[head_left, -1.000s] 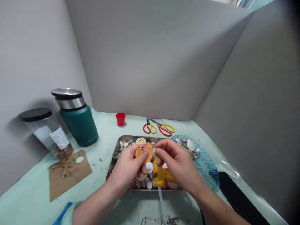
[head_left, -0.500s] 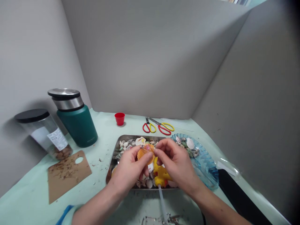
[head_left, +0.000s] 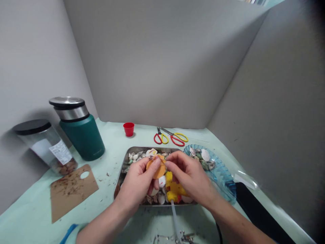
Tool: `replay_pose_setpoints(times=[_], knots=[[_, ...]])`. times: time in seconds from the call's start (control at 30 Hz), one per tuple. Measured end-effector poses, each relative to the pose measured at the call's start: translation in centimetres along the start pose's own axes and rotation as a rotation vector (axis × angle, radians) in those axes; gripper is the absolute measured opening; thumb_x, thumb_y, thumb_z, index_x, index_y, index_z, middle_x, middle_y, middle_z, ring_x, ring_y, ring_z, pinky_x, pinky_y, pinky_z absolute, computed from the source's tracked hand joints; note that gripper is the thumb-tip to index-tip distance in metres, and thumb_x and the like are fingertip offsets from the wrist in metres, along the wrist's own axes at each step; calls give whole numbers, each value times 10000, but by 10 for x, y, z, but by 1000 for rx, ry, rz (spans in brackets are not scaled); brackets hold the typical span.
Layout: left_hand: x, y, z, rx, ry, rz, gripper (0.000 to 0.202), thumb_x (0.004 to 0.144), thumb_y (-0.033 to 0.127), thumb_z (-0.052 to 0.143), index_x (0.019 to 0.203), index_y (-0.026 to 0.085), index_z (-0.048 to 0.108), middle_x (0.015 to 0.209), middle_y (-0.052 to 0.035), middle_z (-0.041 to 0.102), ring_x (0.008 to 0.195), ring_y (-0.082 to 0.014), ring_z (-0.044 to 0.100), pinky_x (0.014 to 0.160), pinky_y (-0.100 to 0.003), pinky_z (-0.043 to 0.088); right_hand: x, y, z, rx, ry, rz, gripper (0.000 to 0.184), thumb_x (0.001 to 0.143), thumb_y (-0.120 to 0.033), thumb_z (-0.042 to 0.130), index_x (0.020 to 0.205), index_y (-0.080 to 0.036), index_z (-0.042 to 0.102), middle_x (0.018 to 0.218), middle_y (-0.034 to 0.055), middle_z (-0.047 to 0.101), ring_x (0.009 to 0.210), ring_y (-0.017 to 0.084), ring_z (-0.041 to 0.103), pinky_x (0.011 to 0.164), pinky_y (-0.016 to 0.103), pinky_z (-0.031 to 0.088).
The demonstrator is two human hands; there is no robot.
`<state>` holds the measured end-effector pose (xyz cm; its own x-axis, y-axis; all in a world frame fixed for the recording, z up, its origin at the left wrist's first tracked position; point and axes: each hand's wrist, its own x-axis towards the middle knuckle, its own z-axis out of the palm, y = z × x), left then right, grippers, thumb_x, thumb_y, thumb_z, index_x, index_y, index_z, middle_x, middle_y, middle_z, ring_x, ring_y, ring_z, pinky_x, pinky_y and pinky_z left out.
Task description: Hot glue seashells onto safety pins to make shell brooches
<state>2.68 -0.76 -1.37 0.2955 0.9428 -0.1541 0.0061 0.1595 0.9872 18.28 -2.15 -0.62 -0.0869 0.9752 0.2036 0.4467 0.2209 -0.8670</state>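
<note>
left hand: pinched the orange shell | right hand: fingertips bunched at its edge, couldn't tell if holding anything | shell: over the tray, near the yellow gun

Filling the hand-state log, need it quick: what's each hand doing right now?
Left hand: closed, holding orange shell.
Right hand: fingertips at the shell's edge; can't tell if closed on anything.
</note>
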Motion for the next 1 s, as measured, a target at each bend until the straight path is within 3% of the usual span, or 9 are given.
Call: replay_pose_setpoints(times=[0.17,0.27,0.77,1.0], knots=[[1,-2,-2,19,-14,26,318,833,495,510,764,184,518,448,52,508,341,-53,347,354,-173,232,2,2,-1,-47,-5,-43,198,874,-292,501,710,-188,540,615,-46,485,559,92,418,522,209,333],[1,-2,-3,43,-11,37,300,825,476,534,747,187,515,447,57,505,347,-52,348,364,-171,241,3,3,-1,-1,-6,0,204,858,-312,518,702,-183,542,608,-48,466,554,93,394,508,209,314],[-1,-1,-4,222,62,105,357,813,462,536,588,188,496,407,50,467,354,-74,365,369,-203,246,2,1,0,67,16,52,241,819,-338,541,640,-185,489,590,-47,433,552,98,388,500,215,311],[0,0,-3,197,50,94,381,806,473,540,564,185,475,403,47,460,364,-75,367,373,-197,256,3,1,0,46,24,53,238,810,-327,547,630,-185,487,577,-48,426,543,97,383,492,215,304]])
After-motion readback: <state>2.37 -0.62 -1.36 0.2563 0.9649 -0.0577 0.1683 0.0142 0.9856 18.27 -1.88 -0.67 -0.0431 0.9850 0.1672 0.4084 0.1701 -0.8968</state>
